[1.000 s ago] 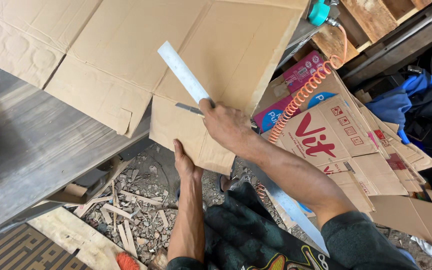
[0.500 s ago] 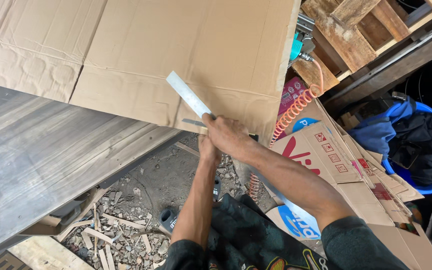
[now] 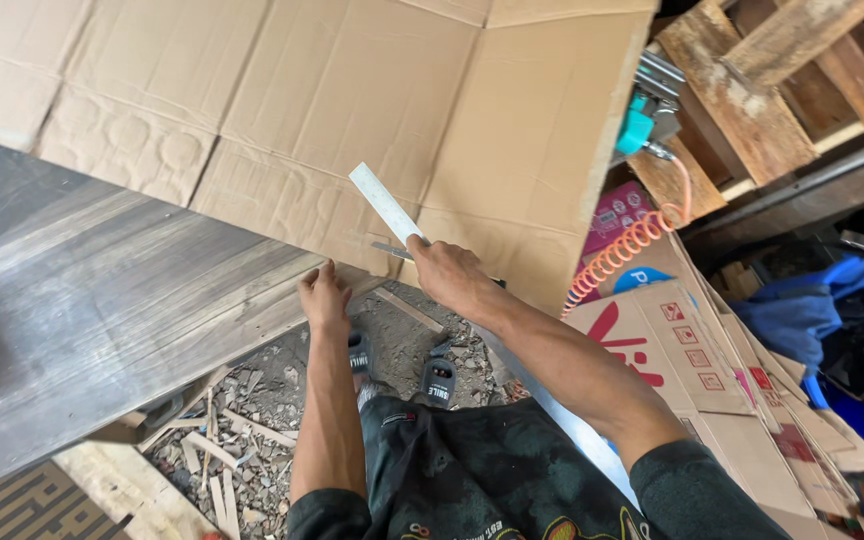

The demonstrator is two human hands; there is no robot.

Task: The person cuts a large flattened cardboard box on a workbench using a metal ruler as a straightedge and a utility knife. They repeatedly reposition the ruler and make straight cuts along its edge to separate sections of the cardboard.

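Observation:
A large flattened brown cardboard sheet [image 3: 352,100] lies on a grey wooden table [image 3: 102,300], and its near corner overhangs the table edge. My right hand [image 3: 447,275] is shut on a long metal ruler [image 3: 384,203] laid slantwise across the cardboard. A thin blade [image 3: 392,250] also sticks out of that fist. My left hand [image 3: 324,297] lies flat at the table edge, left of the right hand. Its fingertips touch the cardboard's near edge and it holds nothing.
An orange coiled air hose [image 3: 632,245] hangs from a teal air tool [image 3: 637,125] at the right. Printed flattened boxes [image 3: 692,350] are stacked below it, beside a blue tub [image 3: 852,330] of dark cloth. Wood scraps [image 3: 222,440] litter the ground by my sandals [image 3: 439,380]. A wooden pallet [image 3: 752,60] stands behind.
My left hand came up from under the hanging flap, passed behind the right hand, then moved left to the cardboard's near edge. The overhanging flap is now much shorter. The right hand kept the ruler.

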